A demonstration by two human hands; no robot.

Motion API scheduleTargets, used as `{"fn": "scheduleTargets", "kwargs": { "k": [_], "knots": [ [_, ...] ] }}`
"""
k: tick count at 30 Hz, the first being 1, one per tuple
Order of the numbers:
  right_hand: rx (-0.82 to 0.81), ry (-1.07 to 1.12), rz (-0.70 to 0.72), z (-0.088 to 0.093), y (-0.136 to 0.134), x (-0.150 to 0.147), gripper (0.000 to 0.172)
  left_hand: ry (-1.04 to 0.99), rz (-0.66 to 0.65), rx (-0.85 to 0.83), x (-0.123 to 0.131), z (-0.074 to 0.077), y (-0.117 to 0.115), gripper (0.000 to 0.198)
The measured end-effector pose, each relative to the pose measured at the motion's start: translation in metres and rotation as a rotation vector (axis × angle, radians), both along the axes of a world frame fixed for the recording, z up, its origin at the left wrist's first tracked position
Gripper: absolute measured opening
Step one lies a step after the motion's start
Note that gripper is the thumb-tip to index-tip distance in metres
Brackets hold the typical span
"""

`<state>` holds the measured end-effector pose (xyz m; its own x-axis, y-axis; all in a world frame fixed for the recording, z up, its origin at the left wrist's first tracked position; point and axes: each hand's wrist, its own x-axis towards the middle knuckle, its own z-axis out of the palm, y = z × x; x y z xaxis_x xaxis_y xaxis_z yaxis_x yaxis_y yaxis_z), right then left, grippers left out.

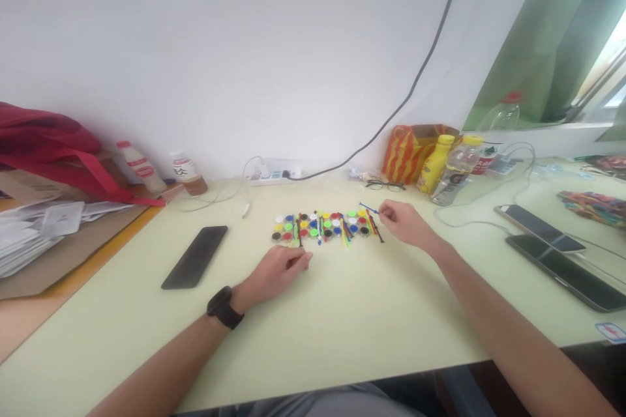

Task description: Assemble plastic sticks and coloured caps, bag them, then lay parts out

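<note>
My right hand (402, 220), its fingers pinched together, grips one end of a thin blue plastic stick (368, 208) just above the table. The stick points left over the right end of a block of small round pieces (313, 232) in several colours, set in rows. Thin coloured sticks (344, 227) lie in bunches across these rows, black, green, yellow, red and blue among them. In front of the block's left part rests my left hand (280, 272), with curled fingers and nothing visible in them. A black watch (225, 307) is on that wrist.
A black phone (194, 257) lies at left, and two more phones (540, 228) at right near a pile of coloured sticks (594, 208). Bottles (452, 172), a striped bag (403, 153), glasses (386, 185) and a power strip (274, 172) line the wall. Papers (29, 241) are stacked far left.
</note>
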<state>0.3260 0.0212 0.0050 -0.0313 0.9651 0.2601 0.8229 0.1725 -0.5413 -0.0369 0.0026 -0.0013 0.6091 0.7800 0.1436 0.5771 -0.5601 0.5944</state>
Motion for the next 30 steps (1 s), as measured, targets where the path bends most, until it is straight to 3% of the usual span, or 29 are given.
{"fn": "scheduleTargets", "kwargs": {
  "k": [6, 18, 30],
  "knots": [
    [0.163, -0.010, 0.088, 0.003, -0.005, -0.013, 0.009, 0.059, -0.020, 0.006, 0.003, 0.007, -0.002, 0.046],
    [0.114, -0.216, 0.076, 0.000, -0.009, -0.015, 0.008, 0.115, -0.007, -0.020, 0.003, 0.009, -0.006, 0.038],
    [0.099, -0.244, 0.089, 0.004, -0.012, -0.019, 0.009, 0.126, -0.004, -0.013, 0.003, 0.012, -0.008, 0.037]
  ]
}}
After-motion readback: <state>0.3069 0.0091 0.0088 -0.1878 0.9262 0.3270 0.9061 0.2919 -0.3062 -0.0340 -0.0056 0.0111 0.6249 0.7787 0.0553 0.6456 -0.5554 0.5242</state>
